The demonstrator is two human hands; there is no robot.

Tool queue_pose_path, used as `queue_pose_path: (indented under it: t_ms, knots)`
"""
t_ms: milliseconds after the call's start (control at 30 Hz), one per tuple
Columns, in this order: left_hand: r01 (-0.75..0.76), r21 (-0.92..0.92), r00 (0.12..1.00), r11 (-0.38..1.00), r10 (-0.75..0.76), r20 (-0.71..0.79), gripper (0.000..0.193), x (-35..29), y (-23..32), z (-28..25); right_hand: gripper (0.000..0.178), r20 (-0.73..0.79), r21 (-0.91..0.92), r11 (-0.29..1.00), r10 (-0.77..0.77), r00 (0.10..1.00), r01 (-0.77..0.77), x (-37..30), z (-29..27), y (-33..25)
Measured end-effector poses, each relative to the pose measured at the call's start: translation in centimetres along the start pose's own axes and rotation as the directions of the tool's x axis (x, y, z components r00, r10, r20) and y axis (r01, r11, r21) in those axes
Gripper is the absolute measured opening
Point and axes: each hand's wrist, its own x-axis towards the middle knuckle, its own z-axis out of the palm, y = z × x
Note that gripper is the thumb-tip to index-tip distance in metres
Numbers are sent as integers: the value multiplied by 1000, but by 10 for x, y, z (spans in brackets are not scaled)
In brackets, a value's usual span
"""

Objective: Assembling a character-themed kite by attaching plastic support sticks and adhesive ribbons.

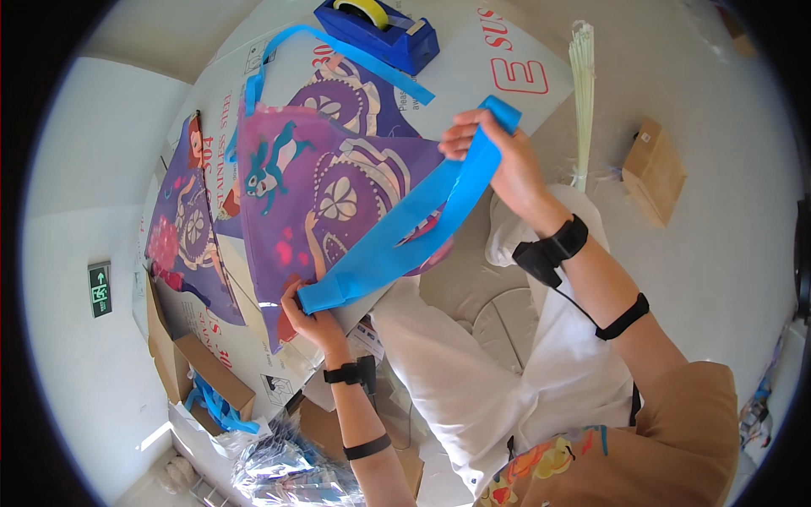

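A wide blue ribbon (pixel 397 215) is stretched slantwise between my two hands, in two layers with a gap between them. My left hand (pixel 317 328) pinches its folded lower end. At the upper end the ribbon loops over my right hand (pixel 507 165), whose fingers are bent around it. Behind the ribbon lies a purple sheet (pixel 283 220) printed with a cartoon dress and a blue animal, its lower corner beside my left hand. Another purple printed sheet (pixel 338 84) lies partly under it, and a narrower blue strip (pixel 296 32) runs above.
White printed cardboard (pixel 465 76) covers the work surface. A blue tape dispenser (pixel 401 38) stands at the far edge. At left are another printed sheet (pixel 190 224) and an open carton (pixel 211 372) of blue strips. Pale thin rods (pixel 583 93) and a cardboard box (pixel 655 173) are at right.
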Motion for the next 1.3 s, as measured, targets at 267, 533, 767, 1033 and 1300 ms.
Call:
queue_pose_path:
  t_ms: [267,533,767,1033,1300]
  knots:
    - [-42,109,999,993,44,-17,36,4,10,-1,44,-284,286,954,-5,959,90,19,-25,-15]
    - [-40,161,999,986,38,12,41,3,11,-2,41,-237,280,954,-34,971,102,27,-38,-12]
    - [15,116,997,993,-23,68,50,4,9,-8,46,-263,93,994,-37,964,63,24,-43,-3]
    - [-182,155,940,971,126,317,66,19,59,-33,45,-276,64,996,-37,961,57,24,-47,-3]
    - [-265,5,816,964,222,534,56,2,77,6,45,-235,74,997,-10,972,29,26,-51,-1]
